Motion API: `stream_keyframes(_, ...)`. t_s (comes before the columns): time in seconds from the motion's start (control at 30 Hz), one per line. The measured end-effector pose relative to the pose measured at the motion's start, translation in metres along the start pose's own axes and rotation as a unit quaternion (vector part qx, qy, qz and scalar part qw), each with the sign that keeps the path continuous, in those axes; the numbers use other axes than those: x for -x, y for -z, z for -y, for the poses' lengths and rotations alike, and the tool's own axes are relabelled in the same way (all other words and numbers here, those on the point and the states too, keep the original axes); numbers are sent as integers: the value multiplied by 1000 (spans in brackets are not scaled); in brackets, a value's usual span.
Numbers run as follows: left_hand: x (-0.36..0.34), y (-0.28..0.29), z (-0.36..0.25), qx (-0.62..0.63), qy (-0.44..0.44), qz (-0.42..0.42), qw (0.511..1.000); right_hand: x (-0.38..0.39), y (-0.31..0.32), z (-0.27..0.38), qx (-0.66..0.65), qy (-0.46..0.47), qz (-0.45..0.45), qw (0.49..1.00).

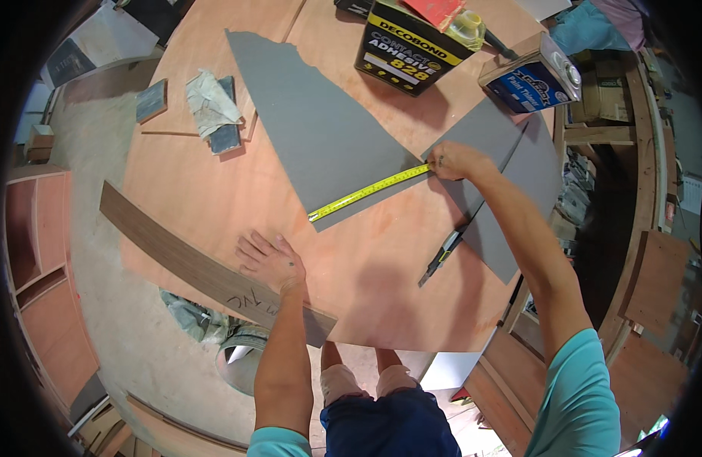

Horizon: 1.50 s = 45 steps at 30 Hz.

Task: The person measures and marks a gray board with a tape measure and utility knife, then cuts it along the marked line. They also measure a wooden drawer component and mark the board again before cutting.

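A yellow tape measure [370, 190] lies stretched along the lower edge of a large grey laminate sheet [320, 114] with one ragged side. My right hand [456, 161] is closed at the tape's right end; the case, if it is there, is hidden in my fingers. Its free end rests by the sheet's lower left corner. My left hand [273, 263] lies flat with fingers spread on the plywood tabletop [358, 266], beside a long brown wood-grain strip [191, 251] with handwriting on it. To the right, a utility knife [442, 255] lies near more grey sheet pieces [492, 236].
A black and yellow adhesive can [408, 53] and a blue and white thinner can [530, 80] stand at the back right. Small dark blocks [151, 100] and a crumpled cloth [212, 103] lie at the back left. Below the table's front edge is a round bucket [240, 362].
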State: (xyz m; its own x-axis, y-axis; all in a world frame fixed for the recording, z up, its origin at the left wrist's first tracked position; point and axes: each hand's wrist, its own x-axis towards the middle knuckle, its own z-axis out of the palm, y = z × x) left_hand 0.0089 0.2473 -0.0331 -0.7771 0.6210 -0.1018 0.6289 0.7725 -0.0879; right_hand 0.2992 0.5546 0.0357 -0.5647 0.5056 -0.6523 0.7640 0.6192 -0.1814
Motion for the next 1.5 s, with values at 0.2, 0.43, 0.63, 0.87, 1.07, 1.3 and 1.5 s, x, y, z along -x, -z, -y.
stream_keyframes(0.2, 0, 0, -1, 1, 1, 7, 1000, 3, 12, 8, -1, -13, 24, 1000)
stream_keyframes(0.43, -1, -1, 0, 4, -4, 3, 1000, -5, 6, -3, -22, 19, 24, 999)
stream_keyframes(0.63, 1, 0, 2, 26, -8, -22, 999, -3, 0, -5, -55, 21, 24, 998)
stream_keyframes(0.87, 4, 5, 2, 25, -21, -21, 999, 18, 11, 26, -223, -10, -3, 975)
stream_keyframes(1.07, 0, 9, -3, 30, -15, -10, 999, 26, -62, 142, -714, -87, -64, 692)
stream_keyframes(1.3, 2, 10, -2, 39, -13, 0, 999, -7, -98, 233, -657, -115, -156, 728)
stream_keyframes(1.5, 5, 4, 5, 34, -16, 16, 999, -25, -86, 231, -718, -146, -102, 673)
